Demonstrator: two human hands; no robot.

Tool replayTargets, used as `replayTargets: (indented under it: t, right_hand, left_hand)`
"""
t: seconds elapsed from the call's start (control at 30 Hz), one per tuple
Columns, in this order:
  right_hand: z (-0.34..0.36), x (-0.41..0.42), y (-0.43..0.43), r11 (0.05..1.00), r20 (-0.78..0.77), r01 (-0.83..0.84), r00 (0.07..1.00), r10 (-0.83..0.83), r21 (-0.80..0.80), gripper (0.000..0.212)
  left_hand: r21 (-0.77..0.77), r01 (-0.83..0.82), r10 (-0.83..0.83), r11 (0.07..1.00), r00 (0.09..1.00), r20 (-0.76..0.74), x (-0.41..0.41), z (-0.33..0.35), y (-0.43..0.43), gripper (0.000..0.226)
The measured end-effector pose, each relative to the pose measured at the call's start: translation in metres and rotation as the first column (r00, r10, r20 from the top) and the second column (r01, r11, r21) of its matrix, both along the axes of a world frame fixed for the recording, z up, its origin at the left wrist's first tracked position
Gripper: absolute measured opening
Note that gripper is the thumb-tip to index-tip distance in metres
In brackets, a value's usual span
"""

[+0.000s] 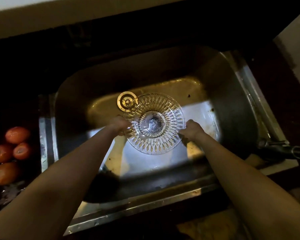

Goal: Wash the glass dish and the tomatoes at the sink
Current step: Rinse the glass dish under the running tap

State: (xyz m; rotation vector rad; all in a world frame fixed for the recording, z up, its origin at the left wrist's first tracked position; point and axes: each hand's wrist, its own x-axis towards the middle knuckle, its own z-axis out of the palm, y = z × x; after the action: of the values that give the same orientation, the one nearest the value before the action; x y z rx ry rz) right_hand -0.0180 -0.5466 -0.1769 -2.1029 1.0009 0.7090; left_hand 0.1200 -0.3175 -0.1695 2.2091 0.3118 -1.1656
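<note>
Tomatoes (10, 153), four round red ones, glisten on the dark counter (16, 110) left of your steel sink (241, 104). Over the basin, your left hand (119, 124) and right hand (191, 129) are closed on opposite rims of the round cut-glass dish (154, 123), ribbed like a sunburst. The metal drain (126, 102) sits just behind its left edge.

No readable text, label, brand, number or sign is shown anywhere in the frame; the surfaces are dim and plain, and no lettering can be made out on them.
</note>
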Motion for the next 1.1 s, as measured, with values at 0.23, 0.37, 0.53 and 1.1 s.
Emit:
replayTargets:
  t: [0.23, 0.37, 0.53, 1.1]
  right_hand:
    - [-0.019, 0.006, -0.002, 0.980, 0.069, 0.195, 0.978, -0.197, 0.036, 0.027]
    - [-0.003, -0.006, -0.003, 0.966, 0.108, 0.255, 0.960, -0.257, 0.028, 0.015]
    - [0.044, -0.022, -0.008, 0.900, 0.164, 0.385, 0.893, -0.420, 0.205, 0.025]
    - [0.225, -0.113, -0.022, 0.673, 0.453, 0.465, 0.866, -0.211, -0.576, 0.033]
  left_hand:
    - [-0.116, -0.052, 0.061, 0.992, 0.996, 0.072, 0.005, -0.022, 0.006, 0.018]
    - [-0.212, -0.100, 0.117, 0.972, 0.991, 0.069, -0.005, -0.012, 0.009, 0.014]
    - [-0.291, -0.046, 0.119, 0.956, 0.964, 0.238, -0.020, 0.012, 0.008, 0.031]
    - [-0.701, -0.280, 0.383, 0.656, 0.924, -0.011, -0.036, 0.136, -0.061, 0.020]
